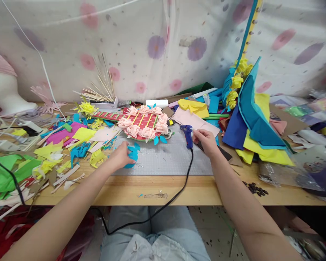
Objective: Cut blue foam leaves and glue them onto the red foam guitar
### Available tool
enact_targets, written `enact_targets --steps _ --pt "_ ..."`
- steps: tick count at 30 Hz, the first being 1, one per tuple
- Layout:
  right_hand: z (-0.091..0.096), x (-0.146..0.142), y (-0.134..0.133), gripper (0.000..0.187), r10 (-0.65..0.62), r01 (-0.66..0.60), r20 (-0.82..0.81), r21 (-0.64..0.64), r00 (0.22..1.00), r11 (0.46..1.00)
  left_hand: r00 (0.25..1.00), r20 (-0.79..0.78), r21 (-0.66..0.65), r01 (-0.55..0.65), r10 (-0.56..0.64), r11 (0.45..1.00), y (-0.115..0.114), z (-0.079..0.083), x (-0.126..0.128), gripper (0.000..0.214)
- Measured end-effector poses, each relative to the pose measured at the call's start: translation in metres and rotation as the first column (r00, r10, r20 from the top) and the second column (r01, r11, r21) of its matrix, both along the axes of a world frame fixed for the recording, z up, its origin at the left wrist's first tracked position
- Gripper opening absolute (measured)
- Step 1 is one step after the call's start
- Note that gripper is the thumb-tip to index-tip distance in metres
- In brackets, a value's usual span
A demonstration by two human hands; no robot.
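My left hand (121, 156) is at the left side of the grey cutting mat (163, 163), its fingers closed at the edge of a blue paper leaf (133, 155). More blue leaves lie against it, with thin wire-like stems to their right. Close behind the blue glue gun (188, 137), my right hand (205, 140) is closed in a pinch; what sits between its fingertips is hidden. The gun's black cord runs down over the table edge. Beyond both hands lies a red paper guitar (141, 123) ringed with pink paper flowers and a few blue leaves.
Colourful paper scraps (78, 136) cover the left side. Wooden sticks (103, 87) stand in a box at the back. A dark flat object (225, 153) lies beneath my right hand. Folded blue paper (256, 108) rises at right, with small dark beads (256, 189) nearer the front edge.
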State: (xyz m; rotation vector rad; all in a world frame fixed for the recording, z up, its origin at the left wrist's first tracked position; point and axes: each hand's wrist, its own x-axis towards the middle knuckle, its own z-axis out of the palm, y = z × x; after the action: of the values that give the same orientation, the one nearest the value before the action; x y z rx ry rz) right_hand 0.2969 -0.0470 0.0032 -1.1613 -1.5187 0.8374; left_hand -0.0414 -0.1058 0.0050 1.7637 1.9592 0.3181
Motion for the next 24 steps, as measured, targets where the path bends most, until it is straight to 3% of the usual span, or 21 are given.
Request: enact_targets --steps 4,7,14,18,21,24 --pt "-0.019 0.014 0.006 0.044 -0.217 0.209 0.056 0.122 0.975 0.97 0.999 -0.029 0.008 0.031 -0.031 0.999 -0.002 -0.003 -0.006 0.066" --pt "-0.029 0.017 0.009 0.04 -0.319 0.3 0.12 0.158 0.94 0.941 0.997 -0.039 0.023 0.067 -0.066 0.997 -0.003 -0.004 -0.013 0.056" --pt "-0.044 0.005 0.018 0.054 -0.268 0.24 0.347 0.122 0.899 0.963 0.991 -0.115 -0.016 0.072 -0.073 0.997 -0.001 -0.002 -0.018 0.037" --pt "-0.054 -0.002 0.023 0.063 -0.268 0.227 0.491 0.143 0.829 0.963 0.987 -0.144 0.012 0.078 -0.075 0.997 -0.001 -0.002 -0.019 0.031" --pt "-0.059 -0.004 0.026 0.059 -0.309 0.254 0.556 0.176 0.771 0.951 0.989 -0.118 0.045 0.095 -0.089 0.994 -0.001 -0.001 -0.02 0.03" --pt "-0.063 -0.005 0.029 0.05 -0.345 0.27 0.595 0.215 0.726 0.939 0.987 -0.122 -0.014 0.103 -0.104 0.995 0.0 0.005 -0.02 0.026"
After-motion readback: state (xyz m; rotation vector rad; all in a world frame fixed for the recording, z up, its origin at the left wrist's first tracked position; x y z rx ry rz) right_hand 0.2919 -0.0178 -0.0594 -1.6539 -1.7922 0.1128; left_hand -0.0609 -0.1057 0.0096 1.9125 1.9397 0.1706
